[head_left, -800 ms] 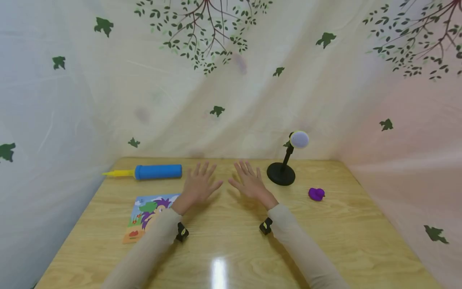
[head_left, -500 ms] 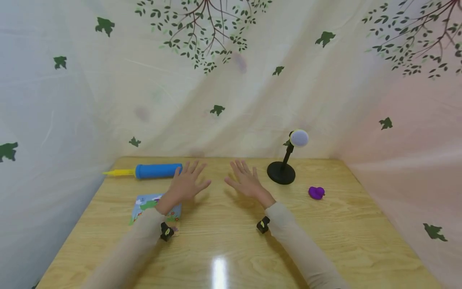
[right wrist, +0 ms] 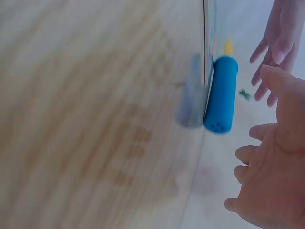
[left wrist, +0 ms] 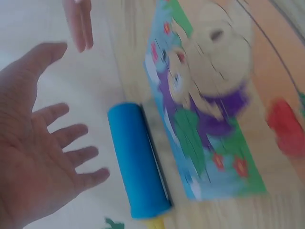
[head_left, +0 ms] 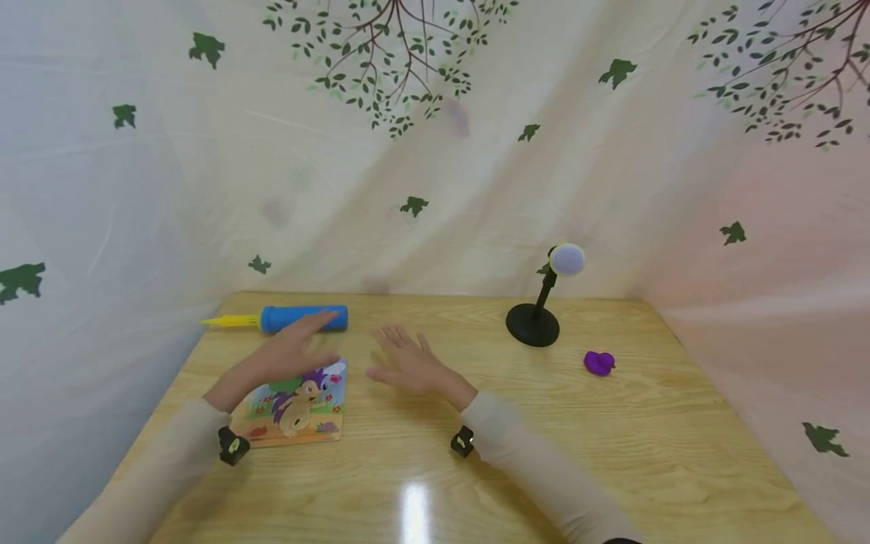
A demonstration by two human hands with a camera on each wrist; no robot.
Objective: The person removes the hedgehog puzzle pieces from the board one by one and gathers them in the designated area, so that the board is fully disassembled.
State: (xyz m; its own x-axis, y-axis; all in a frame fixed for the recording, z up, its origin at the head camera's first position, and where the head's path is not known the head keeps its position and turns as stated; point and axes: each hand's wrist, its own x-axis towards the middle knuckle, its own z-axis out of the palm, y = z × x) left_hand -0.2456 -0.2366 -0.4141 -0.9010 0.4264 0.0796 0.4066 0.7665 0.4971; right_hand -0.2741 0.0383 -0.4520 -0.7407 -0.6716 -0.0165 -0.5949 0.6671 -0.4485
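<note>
My left hand [head_left: 285, 353] hovers with spread fingers over the far edge of a hedgehog jigsaw puzzle [head_left: 306, 412], overlapping part of it in the head view. Its fingertips overlap the blue barrel of a hand pump [head_left: 272, 319] with a yellow nozzle. In the left wrist view the puzzle [left wrist: 214, 62] shows its cut lines, and the palm faces the pump [left wrist: 138, 162] without gripping it. To the right of the puzzle, my right hand [head_left: 414, 366] is held above the table, fingers extended and holding nothing.
A black stand [head_left: 533, 325] with a round white head [head_left: 567, 260] is at the back right of the wooden table [head_left: 544, 423]. A purple toy duck [head_left: 600, 363] lies nearer the right side. Behind hangs a leaf-patterned cloth [head_left: 326, 189].
Both hands have swung to the left, the left one farther, crossing over the puzzle toward the pump. More of the puzzle's right side shows now. The objects stay in place.
</note>
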